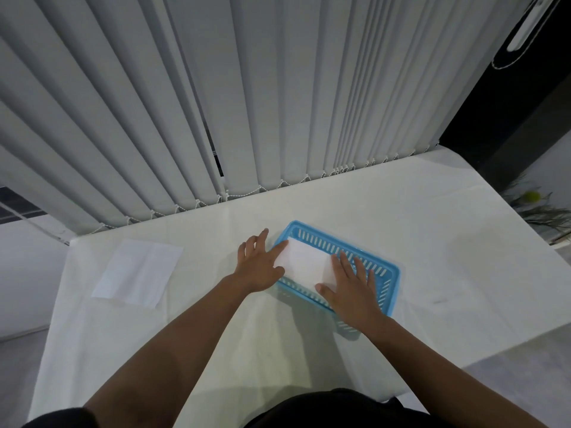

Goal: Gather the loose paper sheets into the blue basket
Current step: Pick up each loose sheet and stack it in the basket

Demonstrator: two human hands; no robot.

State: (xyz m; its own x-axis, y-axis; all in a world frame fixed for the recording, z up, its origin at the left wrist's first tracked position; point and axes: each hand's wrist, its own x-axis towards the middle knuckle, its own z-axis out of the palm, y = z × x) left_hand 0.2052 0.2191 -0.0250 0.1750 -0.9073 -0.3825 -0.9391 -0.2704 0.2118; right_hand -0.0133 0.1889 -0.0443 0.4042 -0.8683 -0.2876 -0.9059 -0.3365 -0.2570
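Presses with both hands, unclenched. Lays the left hand (259, 268) flat at the left end of the paper (304, 264), fingers straight and spread, fingertips on the paper's edge and over the rim. Rests the right hand (352, 288) palm-down on the paper's right end, fingers straight, reaching out over the slotted floor. Grips nothing with either; simply holds the paper down inside the basket (394, 282).

Seems roughly halfway, judging from the layout: one paper already in the basket, under both palms; one loose sheet (139, 271) left out on the worktop (432, 242), well apart to the left of the basket, untouched. Shows no other sheets. Calls next, probably, for a reach leftward to fetch that one.

Paper: white, thin, matte, apparently folded or stacked into a rectangle narrower than the basket, covering its left part. Loose sheet: same white, larger, lying flat, with faint fold creases. Basket: light blue plastic, shallow, rectangular with rounded corners, slotted floor and walls, set at an angle to the worktop's edge. Worktop: white, smooth, slightly sheeny, faintly wrinkled, perhaps under a cloth or film. Behind it, grey vertical blinds (216, 103), broad smooth slats linked by a bead chain at the foot. At far right, a blurred plant (537, 208).
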